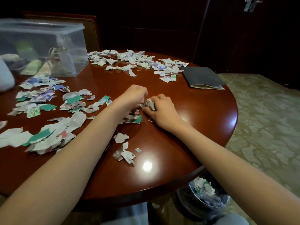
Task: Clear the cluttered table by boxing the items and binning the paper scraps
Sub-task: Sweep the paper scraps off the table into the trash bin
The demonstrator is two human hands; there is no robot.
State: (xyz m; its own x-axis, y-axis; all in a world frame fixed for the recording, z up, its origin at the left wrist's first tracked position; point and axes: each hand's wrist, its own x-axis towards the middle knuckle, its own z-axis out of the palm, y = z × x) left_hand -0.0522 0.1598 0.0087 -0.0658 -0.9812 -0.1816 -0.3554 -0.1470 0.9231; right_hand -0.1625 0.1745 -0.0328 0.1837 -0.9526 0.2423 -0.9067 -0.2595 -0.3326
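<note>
Round table [194, 120], glossy red-brown wood, dim room, patterned carpet to the right.

Right hand [162, 109]: fingers curled round a crumpled wad [150, 103] of torn paper, just past table centre. Left hand [133, 98]: fingers bent down at the wad's left side, apparently pinching loose paper scraps [134, 119] against it. The exact grip is blurred. The two hands are nearly touching over a small heap that includes a green piece.

Outward from the hands:
- 6 o'clock, near the table edge: a small cluster of scraps [124, 153].
- 8 to 10 o'clock: the heaviest litter [40, 101], white, green and purple pieces, overlapping.
- 12 to 1 o'clock: a far band of scraps [129, 60].
- 2 o'clock: a dark folder [203, 77], flat, not boxed.
- 10 to 11 o'clock: a clear lidded storage box [40, 46] with items inside; contents unclear.
- 5 o'clock, on the floor below the table edge: a bag-lined bin [185, 202], already holding scraps.

Judgement: binning is under way, with most of the paper left to collect.

Risks: the wad is loosely packed, so pieces could shed in carrying it to the bin, which sits partly under the table edge, and a drop from above could miss it. Sweeping across polished wood could push light scraps off the far edge. Scraps touching the folder may cling under it when it is lifted.
</note>
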